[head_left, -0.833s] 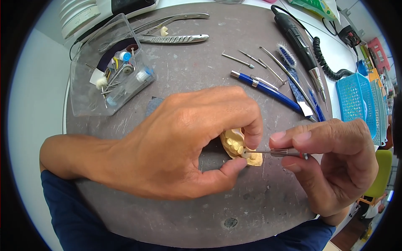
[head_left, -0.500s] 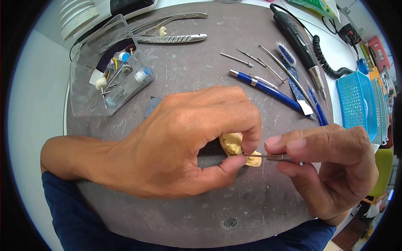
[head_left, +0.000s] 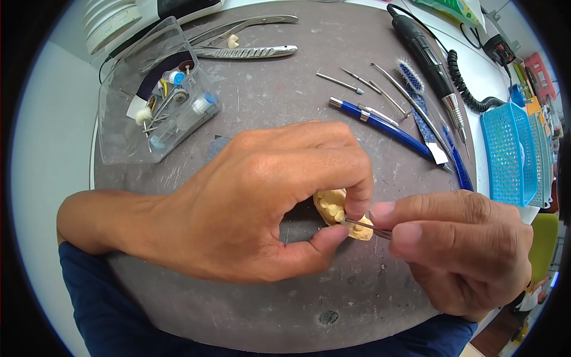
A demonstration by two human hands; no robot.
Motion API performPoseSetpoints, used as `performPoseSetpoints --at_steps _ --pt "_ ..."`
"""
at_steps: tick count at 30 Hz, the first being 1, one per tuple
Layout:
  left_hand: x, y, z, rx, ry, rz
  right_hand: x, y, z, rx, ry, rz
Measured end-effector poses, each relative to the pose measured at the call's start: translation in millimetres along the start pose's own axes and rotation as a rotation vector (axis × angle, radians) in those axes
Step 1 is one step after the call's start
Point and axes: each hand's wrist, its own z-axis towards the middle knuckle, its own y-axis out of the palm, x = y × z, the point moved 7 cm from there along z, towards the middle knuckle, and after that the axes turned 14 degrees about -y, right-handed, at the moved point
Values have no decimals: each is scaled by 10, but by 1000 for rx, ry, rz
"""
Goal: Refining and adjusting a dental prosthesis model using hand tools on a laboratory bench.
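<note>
My left hand (head_left: 262,202) is curled over a pale yellow dental cast (head_left: 326,205), pinching at it near a small whitish piece between index finger and thumb. My right hand (head_left: 464,256) grips a thin metal hand tool (head_left: 376,231), whose shaft reaches leftward to the cast at those fingertips; its handle is mostly hidden by my fingers. The exact contact at the tip is too small to make out. A bluish-grey square (head_left: 217,143) lies partly under my left hand on the grey work mat (head_left: 250,303).
Back left: a clear box (head_left: 125,143) of burs and steel pliers (head_left: 250,53). Back right: small rods (head_left: 339,81), a blue pencil (head_left: 392,134), brushes (head_left: 410,77) and a corded handpiece (head_left: 419,50). Right: a blue basket (head_left: 508,154), a green chair (head_left: 544,244) and part of another person (head_left: 529,297).
My right hand has turned over and moved lower, so its fingers now cover the tool handle and the shaft slopes down to the right. My left hand stays nearly still on the cast.
</note>
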Motion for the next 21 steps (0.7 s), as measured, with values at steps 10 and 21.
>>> performPoseSetpoints --at_steps 10,21 --pt "51 -2 19 -9 33 33 51 -112 -110 289 336 -70" --pt "4 2 1 -14 -13 5 -37 -33 45 -4 65 -325"
